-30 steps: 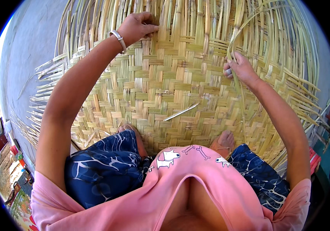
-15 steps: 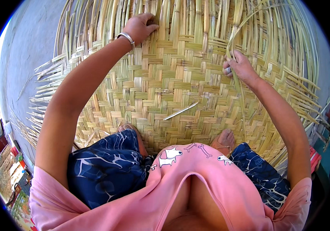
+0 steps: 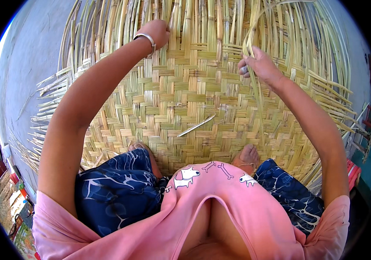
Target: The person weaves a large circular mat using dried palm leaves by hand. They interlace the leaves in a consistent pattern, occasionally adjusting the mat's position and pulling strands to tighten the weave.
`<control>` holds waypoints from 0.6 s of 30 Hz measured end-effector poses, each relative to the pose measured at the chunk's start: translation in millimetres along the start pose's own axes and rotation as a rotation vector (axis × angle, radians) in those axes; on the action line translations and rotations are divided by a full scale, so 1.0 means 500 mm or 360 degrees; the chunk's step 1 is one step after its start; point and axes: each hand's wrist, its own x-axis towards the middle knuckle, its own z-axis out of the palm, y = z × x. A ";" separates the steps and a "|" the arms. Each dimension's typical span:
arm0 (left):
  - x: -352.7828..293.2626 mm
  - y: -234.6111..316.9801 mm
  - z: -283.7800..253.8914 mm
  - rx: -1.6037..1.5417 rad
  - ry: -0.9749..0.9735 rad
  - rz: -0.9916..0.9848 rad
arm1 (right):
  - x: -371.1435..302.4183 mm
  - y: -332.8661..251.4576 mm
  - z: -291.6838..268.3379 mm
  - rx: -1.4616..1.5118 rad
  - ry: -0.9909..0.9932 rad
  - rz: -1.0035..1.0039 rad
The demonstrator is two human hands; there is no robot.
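A large mat [image 3: 164, 104] of flat split-cane strips, woven in a checked pattern, spreads over the floor in front of me. My left hand [image 3: 156, 33], a metal bangle at its wrist, is closed at the far edge of the weave among the unwoven cane ends [image 3: 127, 26]. Its fingers curl down, so what they grip is hidden. Further right, my right hand [image 3: 259, 67] pinches a long, thin bundle of pale green cane strips [image 3: 255, 89]. The bundle arches up past the far edge, and its tail hangs down over the weave.
One short, pale loose strip [image 3: 196, 125] lies slantwise on the mat. My two feet [image 3: 247, 157] rest at its near side. Loose cane ends [image 3: 49, 93] stick out at the left over grey floor [image 3: 25, 56]. Red and pink items [image 3: 353, 172] stand at the right rim.
My right hand has moved a little left and away from me with the cane strips. My left hand's thumb and fingers have curled in. The whole view has shifted slightly.
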 end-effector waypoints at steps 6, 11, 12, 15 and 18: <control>0.023 -0.004 -0.018 -0.1262 -0.0444 -0.0496 | 0.066 -0.109 0.022 -0.0215 0.0001 -0.0199; -0.009 0.017 -0.036 -0.1316 -0.0309 -0.0357 | 0.127 -0.141 0.039 -0.0301 0.0047 -0.0334; -0.011 0.020 -0.042 -0.1388 -0.0350 -0.0364 | 0.136 -0.147 0.038 -0.0354 0.0034 -0.0346; -0.008 0.032 -0.061 -0.1337 -0.0251 -0.0362 | 0.166 -0.140 0.037 -0.0561 0.0123 -0.0306; 0.015 0.027 -0.059 -0.1154 -0.0423 -0.0235 | 0.193 -0.122 0.035 -0.0767 0.0157 -0.0268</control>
